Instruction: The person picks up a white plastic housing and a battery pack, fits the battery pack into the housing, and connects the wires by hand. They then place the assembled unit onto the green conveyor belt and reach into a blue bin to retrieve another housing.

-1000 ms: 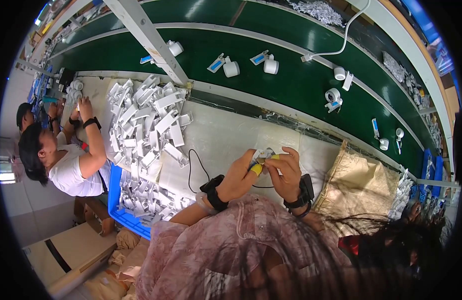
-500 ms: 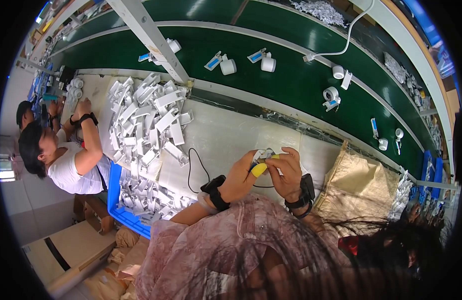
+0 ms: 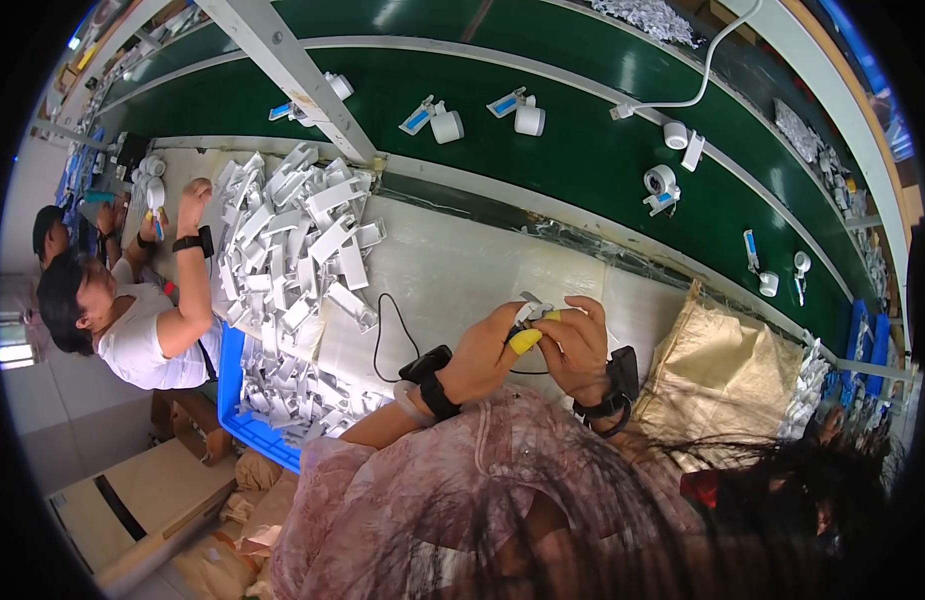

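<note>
Bright even overhead light, soft shadows, strong fisheye bending, black vignetted corners

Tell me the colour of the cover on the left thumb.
Yellow; the finger cover shows best in the head view.

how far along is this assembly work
Done: finished white pieces ride the green belt. In hand: the left hand and right hand pinch one small white part. Left: a big heap of white parts on the table.

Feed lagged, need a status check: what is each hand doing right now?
Left hand: closed, pinching a small white part, yellow cot on one fingertip.
Right hand: closed on the same part.
</note>
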A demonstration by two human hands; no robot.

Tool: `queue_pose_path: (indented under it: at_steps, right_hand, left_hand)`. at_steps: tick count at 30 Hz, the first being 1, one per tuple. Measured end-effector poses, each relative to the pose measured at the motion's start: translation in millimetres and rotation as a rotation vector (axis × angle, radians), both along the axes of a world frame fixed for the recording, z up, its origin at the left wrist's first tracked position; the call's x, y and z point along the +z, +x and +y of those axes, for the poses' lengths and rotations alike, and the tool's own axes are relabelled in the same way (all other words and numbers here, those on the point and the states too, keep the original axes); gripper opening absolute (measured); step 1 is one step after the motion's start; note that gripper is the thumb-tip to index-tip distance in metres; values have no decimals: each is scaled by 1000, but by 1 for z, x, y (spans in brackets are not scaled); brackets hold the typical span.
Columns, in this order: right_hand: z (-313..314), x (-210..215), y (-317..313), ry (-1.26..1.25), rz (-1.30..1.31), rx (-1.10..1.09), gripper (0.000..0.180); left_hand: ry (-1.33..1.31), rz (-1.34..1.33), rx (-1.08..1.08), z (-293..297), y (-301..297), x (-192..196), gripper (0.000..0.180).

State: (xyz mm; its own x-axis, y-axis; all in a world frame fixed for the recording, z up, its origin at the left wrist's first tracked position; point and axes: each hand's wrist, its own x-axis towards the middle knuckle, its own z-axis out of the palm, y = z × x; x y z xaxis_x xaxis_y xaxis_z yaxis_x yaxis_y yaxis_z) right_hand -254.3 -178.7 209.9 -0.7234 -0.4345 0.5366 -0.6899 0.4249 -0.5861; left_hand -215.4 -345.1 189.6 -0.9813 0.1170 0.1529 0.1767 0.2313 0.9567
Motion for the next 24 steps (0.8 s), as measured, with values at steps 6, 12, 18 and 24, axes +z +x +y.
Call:
queue_pose_path:
  at_steps: [6,12,18,24]
  right_hand:
    - [8,-1,-9,-7,3,72,32]
    - [7,-5,-4,-13,-4,39,33]
    - [0,-17,0,-5,-2,-55,30]
    - [-8,-39,-48,29,-35,1,20]
  left_hand:
    - [99,-207,-87,-1,-1,9,32]
    - [142,-266,-86,0,-1,10,29]
    - [123,-258,-39,4,-5,-3,22]
    - [403,-535,8,-5,-29,-26,32]
